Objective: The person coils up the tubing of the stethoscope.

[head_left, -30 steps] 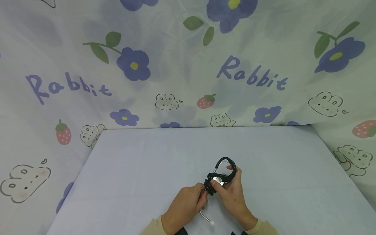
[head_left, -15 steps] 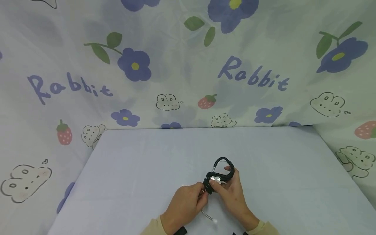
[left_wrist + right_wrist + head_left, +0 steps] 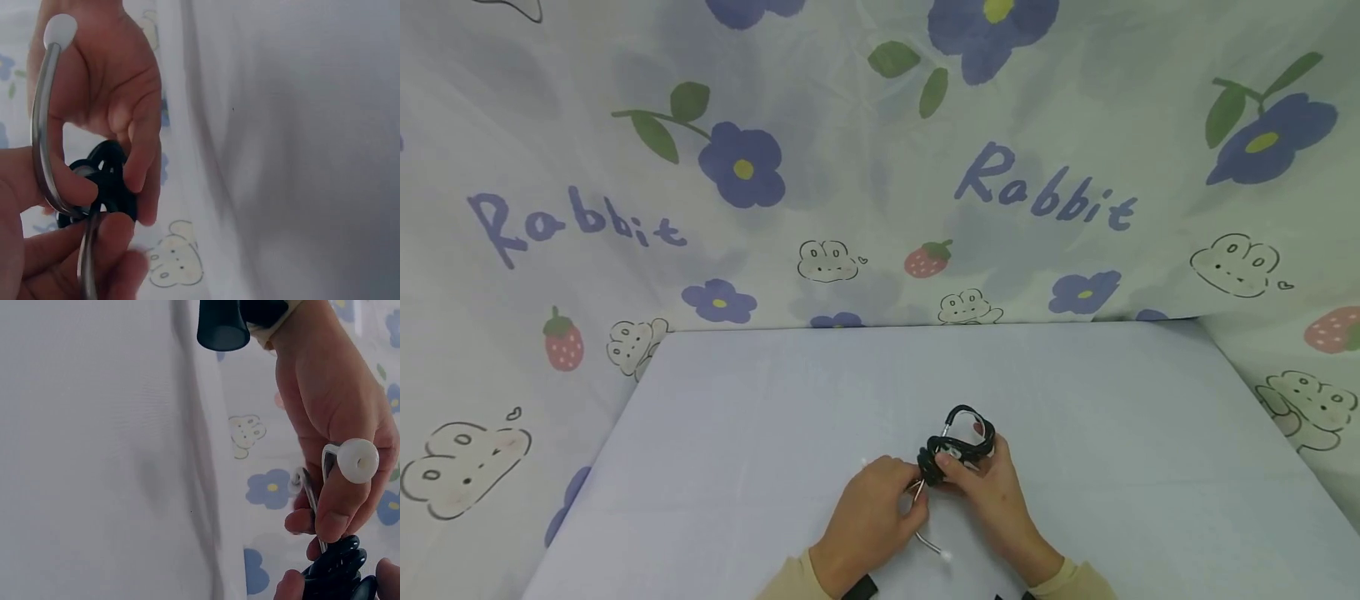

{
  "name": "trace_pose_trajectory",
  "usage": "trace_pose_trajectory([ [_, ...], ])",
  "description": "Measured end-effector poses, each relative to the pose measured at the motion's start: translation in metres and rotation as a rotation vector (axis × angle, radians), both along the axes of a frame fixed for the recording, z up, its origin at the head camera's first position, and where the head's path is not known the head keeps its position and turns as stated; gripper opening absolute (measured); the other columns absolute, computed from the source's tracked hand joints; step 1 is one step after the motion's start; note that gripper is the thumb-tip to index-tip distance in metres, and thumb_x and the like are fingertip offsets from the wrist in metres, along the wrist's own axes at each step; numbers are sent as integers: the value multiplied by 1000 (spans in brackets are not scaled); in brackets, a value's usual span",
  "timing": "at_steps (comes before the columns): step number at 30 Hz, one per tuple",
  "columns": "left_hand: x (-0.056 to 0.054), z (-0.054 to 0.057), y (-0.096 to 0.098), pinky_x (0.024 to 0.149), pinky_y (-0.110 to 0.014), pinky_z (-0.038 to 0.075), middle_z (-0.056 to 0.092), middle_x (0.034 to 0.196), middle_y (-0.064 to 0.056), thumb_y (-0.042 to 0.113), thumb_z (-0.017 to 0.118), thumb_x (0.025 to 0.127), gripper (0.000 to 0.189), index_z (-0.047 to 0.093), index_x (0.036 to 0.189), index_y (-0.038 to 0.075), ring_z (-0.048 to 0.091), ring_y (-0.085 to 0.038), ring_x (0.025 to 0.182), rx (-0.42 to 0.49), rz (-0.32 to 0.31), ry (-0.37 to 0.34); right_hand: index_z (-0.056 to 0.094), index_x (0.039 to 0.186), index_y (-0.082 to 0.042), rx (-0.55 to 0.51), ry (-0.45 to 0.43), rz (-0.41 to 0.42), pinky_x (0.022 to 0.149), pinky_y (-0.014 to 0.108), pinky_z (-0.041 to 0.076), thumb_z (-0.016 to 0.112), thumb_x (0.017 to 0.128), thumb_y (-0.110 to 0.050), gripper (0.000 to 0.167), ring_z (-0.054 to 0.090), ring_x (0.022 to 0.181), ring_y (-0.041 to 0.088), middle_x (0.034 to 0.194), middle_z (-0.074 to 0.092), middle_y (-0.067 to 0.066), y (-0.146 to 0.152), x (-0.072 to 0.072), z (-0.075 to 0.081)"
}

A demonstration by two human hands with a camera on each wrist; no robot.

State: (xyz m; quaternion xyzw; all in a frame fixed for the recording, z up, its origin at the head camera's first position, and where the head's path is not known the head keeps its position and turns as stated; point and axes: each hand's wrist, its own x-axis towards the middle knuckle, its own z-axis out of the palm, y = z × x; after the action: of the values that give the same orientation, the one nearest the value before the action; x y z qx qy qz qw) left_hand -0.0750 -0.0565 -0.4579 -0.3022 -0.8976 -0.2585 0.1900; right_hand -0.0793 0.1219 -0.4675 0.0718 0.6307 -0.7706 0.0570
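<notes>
Both hands hold a stethoscope (image 3: 929, 467), its black tubing wound into a coil with a loop standing out at the far side. Low at centre in the head view, my left hand (image 3: 872, 512) pinches the metal ear tubes just below the coil. One bent ear tube (image 3: 40, 125) ends in a white ear tip (image 3: 60, 31); another white ear tip (image 3: 358, 460) shows in the right wrist view. My right hand (image 3: 1000, 512) grips the coiled tubing (image 3: 337, 569), thumb pressed over the front. The silvery chest piece (image 3: 953, 454) is mostly hidden behind that thumb.
A white cloth-covered table (image 3: 760, 417) lies under the hands. Behind it and along both sides hangs a curtain (image 3: 865, 183) printed with flowers, strawberries and rabbits. A dark cylindrical piece (image 3: 223, 328) sits near the left wrist in the right wrist view.
The tubing loop has tipped and dropped slightly toward the left. The chest piece shows less now, and the left fingers have shifted a little on the ear tubes.
</notes>
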Motion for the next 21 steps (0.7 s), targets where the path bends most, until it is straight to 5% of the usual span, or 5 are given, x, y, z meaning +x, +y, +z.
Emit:
trace_pose_trajectory([
  [6, -4, 0, -2, 73, -32, 46, 60, 66, 9, 15, 83, 75, 14, 69, 76, 15, 55, -13, 82, -20, 32, 81, 12, 151, 0, -26, -3, 10, 80, 41, 58, 73, 92, -10, 86, 70, 99, 24, 122, 63, 27, 0, -1, -2],
  [16, -3, 1, -3, 65, -27, 46, 61, 66, 9, 13, 80, 76, 9, 71, 77, 14, 54, -9, 74, -10, 84, 31, 47, 137, 1, 173, 40, 52, 67, 32, 56, 73, 93, -15, 54, 61, 78, 22, 101, 58, 14, 0, -1, 1],
  [21, -1, 1, -1, 51, -19, 34, 46, 59, 15, 12, 75, 78, 15, 63, 71, 17, 41, 0, 56, 11, 128, -9, 50, 136, 8, 298, 36, 87, 75, 26, 51, 64, 100, -21, 49, 61, 93, 22, 114, 65, 16, -1, 1, 6],
])
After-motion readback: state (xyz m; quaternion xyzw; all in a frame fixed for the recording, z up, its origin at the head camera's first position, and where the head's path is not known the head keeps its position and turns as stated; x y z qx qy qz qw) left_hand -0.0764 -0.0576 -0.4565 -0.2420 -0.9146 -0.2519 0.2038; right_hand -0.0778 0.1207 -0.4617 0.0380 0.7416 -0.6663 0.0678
